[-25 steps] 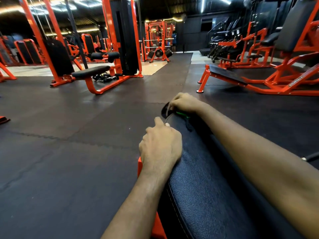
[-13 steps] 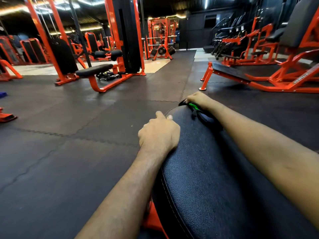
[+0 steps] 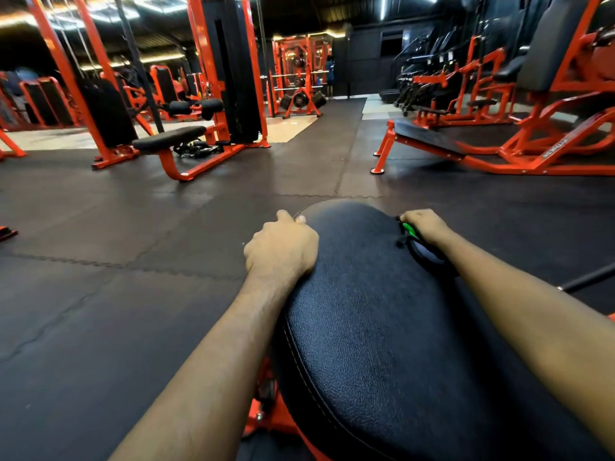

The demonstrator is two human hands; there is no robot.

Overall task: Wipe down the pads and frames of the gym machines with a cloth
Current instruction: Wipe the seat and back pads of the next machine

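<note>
- The pad (image 3: 366, 327) lies lengthwise under both forearms, and the cloth (image 3: 423, 255) (dark, with a green strip) is pressed against its far right edge.
- The cloth is gripped by the right hand (image 3: 426, 224). Because it is bunched small, parts of the textured vinyl may be missed.
- The pad's left rim is clasped by the left hand (image 3: 283, 249), fingers curled over it, so the patch under that hand may be left unwiped.
- The orange frame (image 3: 276, 417) below is largely hidden and may be skipped.
- If the cloth is snagged on the stitched seam (image 3: 301, 364), it may be pulled from the grip.
</note>
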